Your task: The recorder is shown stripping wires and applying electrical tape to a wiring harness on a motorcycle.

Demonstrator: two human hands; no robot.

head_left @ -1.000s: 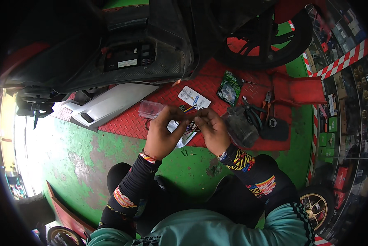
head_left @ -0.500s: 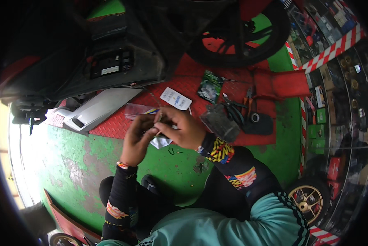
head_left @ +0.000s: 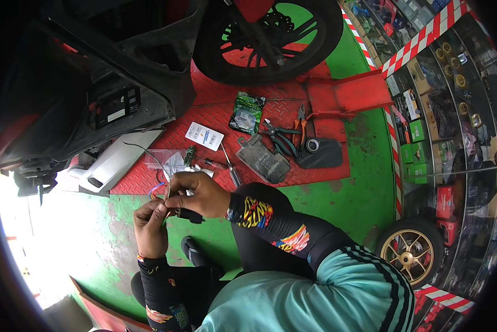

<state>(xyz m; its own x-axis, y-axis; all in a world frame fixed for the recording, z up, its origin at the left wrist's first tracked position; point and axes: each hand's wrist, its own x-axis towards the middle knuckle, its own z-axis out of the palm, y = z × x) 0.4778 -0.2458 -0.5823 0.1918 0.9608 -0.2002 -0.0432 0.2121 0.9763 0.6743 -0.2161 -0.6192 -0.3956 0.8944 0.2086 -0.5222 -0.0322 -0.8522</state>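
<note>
My left hand [head_left: 150,228] and my right hand [head_left: 201,195] meet fingertip to fingertip above the green floor, both closed in a pinch. Thin wires [head_left: 164,220] run between the fingers; their ends are hidden. A small black part [head_left: 192,216] hangs just under my right hand, perhaps on the same wires. Beyond the hands, a dark cable [head_left: 140,146] curves down from beside the scooter [head_left: 149,105]. Close by on the red plate [head_left: 215,99] lie a clear plastic bag [head_left: 168,159], a screwdriver [head_left: 233,172] and a small coil of dark wire [head_left: 190,155].
A white card [head_left: 204,136], a green-black packet [head_left: 247,113], pliers [head_left: 281,135], orange-handled pliers [head_left: 300,126], a clear box [head_left: 263,159] and a tape roll [head_left: 313,145] lie on the plate. A light-coloured panel [head_left: 118,157] rests left. A gold-rimmed wheel [head_left: 409,257] and glass shelves [head_left: 453,122] stand right.
The view has swung, so the scene sits further left. My hands are farther from the plate's tools, uncovering the screwdriver and wire coil. The black part now shows below my right hand.
</note>
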